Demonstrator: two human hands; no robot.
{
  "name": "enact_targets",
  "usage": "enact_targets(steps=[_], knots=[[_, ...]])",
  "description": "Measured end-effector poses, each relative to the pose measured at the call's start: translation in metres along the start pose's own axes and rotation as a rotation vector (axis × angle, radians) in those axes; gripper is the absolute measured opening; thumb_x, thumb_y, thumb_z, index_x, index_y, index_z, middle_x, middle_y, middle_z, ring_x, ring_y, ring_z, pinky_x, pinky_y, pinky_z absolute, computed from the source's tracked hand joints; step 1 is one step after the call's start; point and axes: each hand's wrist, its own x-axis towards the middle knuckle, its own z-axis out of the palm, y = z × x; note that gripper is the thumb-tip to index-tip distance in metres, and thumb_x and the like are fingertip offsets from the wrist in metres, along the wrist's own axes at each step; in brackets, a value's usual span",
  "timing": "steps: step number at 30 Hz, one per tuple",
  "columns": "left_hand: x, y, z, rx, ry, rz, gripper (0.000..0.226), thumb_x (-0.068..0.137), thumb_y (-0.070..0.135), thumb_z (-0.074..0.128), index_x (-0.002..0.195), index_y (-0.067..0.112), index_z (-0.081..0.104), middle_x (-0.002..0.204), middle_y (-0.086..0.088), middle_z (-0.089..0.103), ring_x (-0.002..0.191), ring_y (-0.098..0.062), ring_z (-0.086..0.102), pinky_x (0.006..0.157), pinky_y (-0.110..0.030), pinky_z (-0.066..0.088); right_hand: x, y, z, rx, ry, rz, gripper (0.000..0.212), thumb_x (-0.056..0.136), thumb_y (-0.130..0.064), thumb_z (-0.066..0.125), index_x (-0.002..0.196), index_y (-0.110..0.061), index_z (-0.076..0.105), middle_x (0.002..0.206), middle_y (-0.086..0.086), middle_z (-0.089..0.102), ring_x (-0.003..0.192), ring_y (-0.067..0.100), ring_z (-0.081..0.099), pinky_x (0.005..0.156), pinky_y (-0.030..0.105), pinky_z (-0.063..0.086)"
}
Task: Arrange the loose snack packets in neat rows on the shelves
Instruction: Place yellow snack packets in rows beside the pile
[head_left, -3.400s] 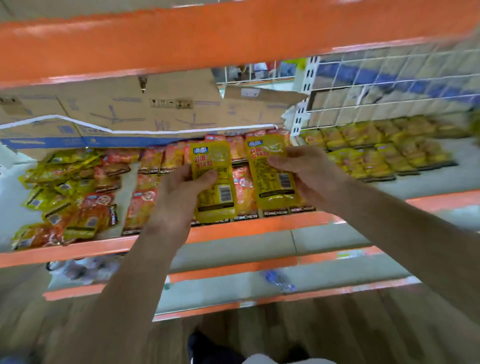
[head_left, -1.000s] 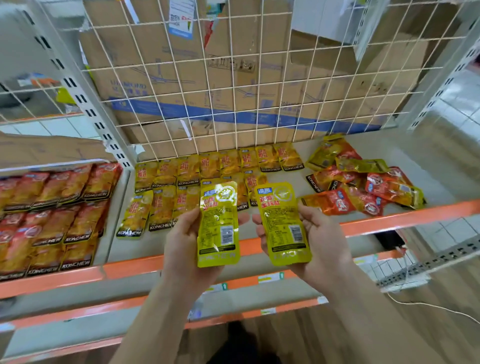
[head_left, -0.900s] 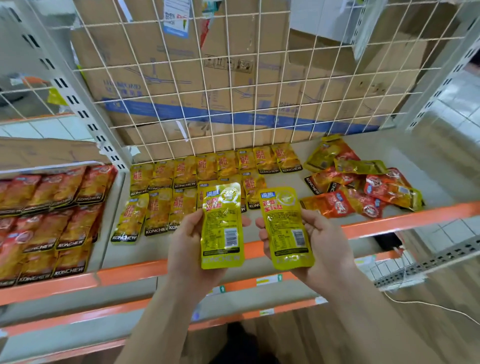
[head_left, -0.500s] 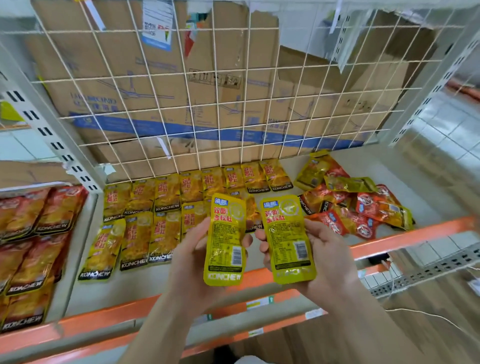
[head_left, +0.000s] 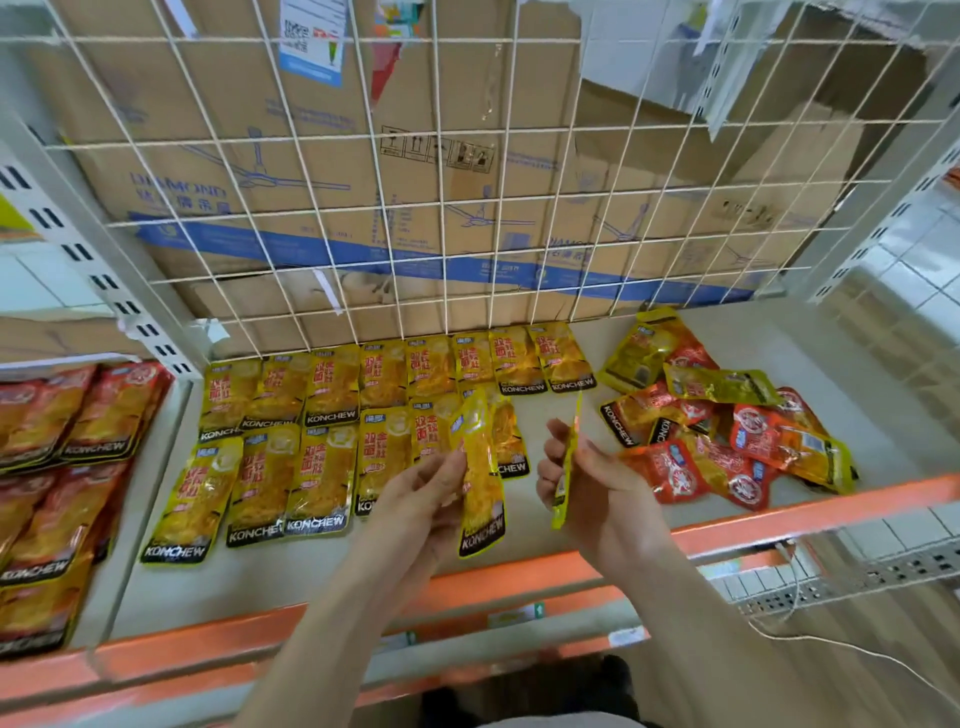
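— What did my grips hold at that moment?

— Your left grip (head_left: 421, 499) grasped a yellow packet (head_left: 480, 467) between thumb and fingers, with the word KONCHEW at its lower end. Your right grip (head_left: 597, 483) pinched a second yellow packet (head_left: 566, 467), which was seen edge-on. Both packets were above the front part of the shelf (head_left: 883, 405).

— And the other packets?

— Behind your left grip, two rows of yellow packets (head_left: 311, 415) lay flat, up to the wire grid (head_left: 467, 208). To the right of your right grip, a loose pile (head_left: 727, 421) of red and yellow packets lay on the same shelf, near its orange edge (head_left: 779, 514). Cardboard boxes (head_left: 311, 182) stood behind the grid.
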Motion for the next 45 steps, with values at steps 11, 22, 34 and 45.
enact_targets(steps=[11, 22, 34, 45], knots=[[0.039, -0.024, 0.042, 0.128, 0.263, 0.173, 0.019, 0.098, 0.005, 0.055, 0.080, 0.007, 0.059, 0.062, 0.002, 0.058, 0.039, -0.001, 0.046, 0.038, -0.010, 0.038, 0.050, -0.050, -0.054, -0.794, 0.274, -0.267, 0.009, 0.093, -0.017, 0.065, 0.098, -0.023, 0.069, 0.093, 0.003, 0.073, 0.089, 0.024, 0.066, 0.090, 0.058, 0.054], [0.074, -0.032, 0.087, 0.705, 0.493, 0.351, 0.025, 0.100, 0.022, 0.060, 0.089, -0.001, 0.062, 0.073, -0.005, 0.059, 0.069, -0.018, 0.055, 0.066, -0.035, 0.040, 0.058, -0.138, -0.101, -0.636, 0.267, -0.331, 0.019, 0.094, 0.000, 0.058, 0.093, -0.016, 0.069, 0.081, -0.009, 0.074, 0.079, 0.011, 0.067, 0.081, 0.037, 0.052], [0.084, -0.036, 0.093, 1.212, 0.510, 0.369, 0.024, 0.102, 0.024, 0.055, 0.084, 0.008, 0.054, 0.068, -0.003, 0.055, 0.053, -0.011, 0.043, 0.046, -0.021, 0.030, 0.071, -0.104, -0.073, -1.245, 0.097, -0.346, 0.014, 0.093, -0.017, 0.064, 0.082, -0.011, 0.070, 0.075, 0.014, 0.068, 0.065, 0.023, 0.058, 0.060, 0.037, 0.042], [0.089, -0.050, 0.060, 1.665, 0.643, 0.705, 0.033, 0.090, 0.033, 0.062, 0.114, 0.012, 0.068, 0.108, -0.007, 0.065, 0.095, -0.031, 0.063, 0.071, -0.040, 0.055, 0.080, -0.081, -0.089, -1.497, 0.150, -0.592, 0.026, 0.097, -0.029, 0.060, 0.120, -0.018, 0.060, 0.074, -0.009, 0.057, 0.065, 0.004, 0.053, 0.060, 0.022, 0.036]])
